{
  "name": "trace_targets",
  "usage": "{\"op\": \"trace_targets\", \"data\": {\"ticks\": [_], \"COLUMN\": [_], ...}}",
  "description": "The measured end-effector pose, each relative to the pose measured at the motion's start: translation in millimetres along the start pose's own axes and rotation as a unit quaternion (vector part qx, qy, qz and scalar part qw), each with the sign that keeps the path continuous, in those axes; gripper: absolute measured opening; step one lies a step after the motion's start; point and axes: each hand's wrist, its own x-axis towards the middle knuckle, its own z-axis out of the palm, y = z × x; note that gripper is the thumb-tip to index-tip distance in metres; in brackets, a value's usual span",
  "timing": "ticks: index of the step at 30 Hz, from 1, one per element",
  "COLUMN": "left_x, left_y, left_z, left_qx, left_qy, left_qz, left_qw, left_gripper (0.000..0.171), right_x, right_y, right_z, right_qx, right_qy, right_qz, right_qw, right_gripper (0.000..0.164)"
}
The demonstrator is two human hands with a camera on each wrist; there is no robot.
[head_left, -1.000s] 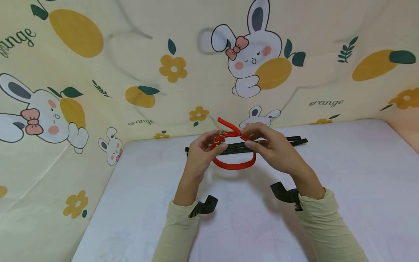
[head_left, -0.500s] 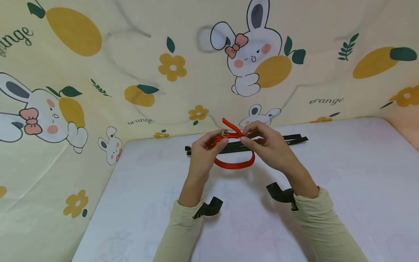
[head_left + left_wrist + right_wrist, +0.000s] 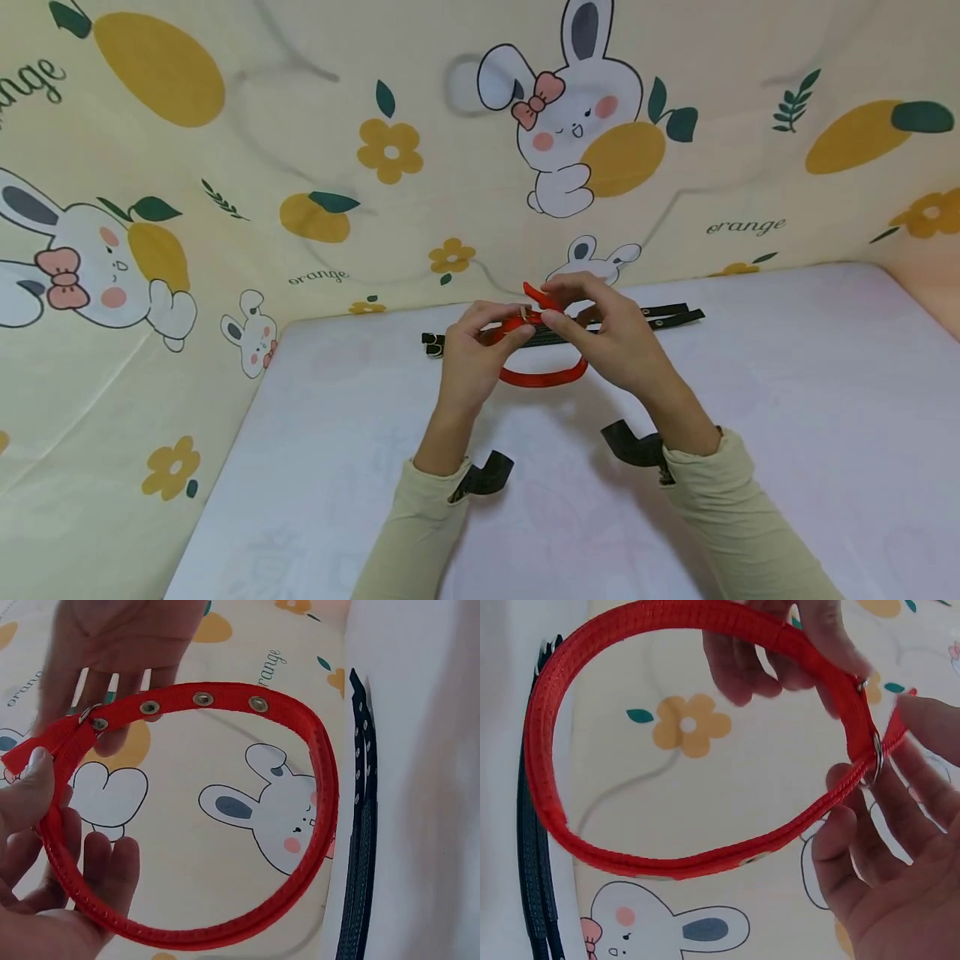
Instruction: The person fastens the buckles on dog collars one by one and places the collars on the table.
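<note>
Two hands pinch a red collar over a white table

The left hand (image 3: 474,354) pinches the red collar (image 3: 543,380) between thumb and fingers, close to its metal fittings. The right hand (image 3: 618,337) has its thumb and forefinger closed on the strap's free end, the other fingers bent loosely beside it. Between them sits a metal ring (image 3: 878,759) (I can't make out just how the end runs through it). The collar makes one wide loop, raised off the white table (image 3: 300,467), with metal eyelets (image 3: 202,698) along the band. Beyond the hands, near the table's far edge, several black straps (image 3: 358,862) lie side by side. Pale sleeves (image 3: 408,542) cover the forearms, a black piece (image 3: 491,473) jutting from each cuff. Behind everything hangs a cream cloth (image 3: 420,50) printed with rabbits and oranges.
</note>
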Motion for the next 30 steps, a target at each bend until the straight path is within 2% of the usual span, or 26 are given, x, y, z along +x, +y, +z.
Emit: {"op": "trace_targets", "data": {"ticks": [5, 11, 17, 24, 30], "left_x": [-1.8, -3.1, -5.7, -7.4, -8.3], "left_y": [3.4, 4.2, 4.3, 4.3, 5.1], "left_z": [-0.3, 0.6, 5.1, 8.8, 11.8], "left_qx": [0.037, 0.072, 0.125, 0.126, 0.149], "left_qy": [-0.008, 0.013, 0.031, 0.044, 0.064], "left_qz": [0.007, 0.021, 0.027, 0.043, 0.068], "left_qw": [0.9993, 0.9971, 0.9913, 0.9902, 0.9844], "left_gripper": [0.028, 0.026, 0.022, 0.019, 0.019], "right_x": [-1, -3, -6, -6, -5], "right_y": [-2, -2, -2, -3, -5], "right_z": [0, -1, -6, -9, -8], "right_qx": [0.02, 0.05, 0.031, 0.026, -0.002], "right_qy": [0.025, 0.033, 0.043, 0.022, 0.009], "right_qz": [-0.007, -0.016, 0.002, 0.028, 0.055], "right_qw": [0.999, 0.998, 0.999, 0.999, 0.998], "right_gripper": [0.03, 0.026, 0.024, 0.021, 0.018]}}
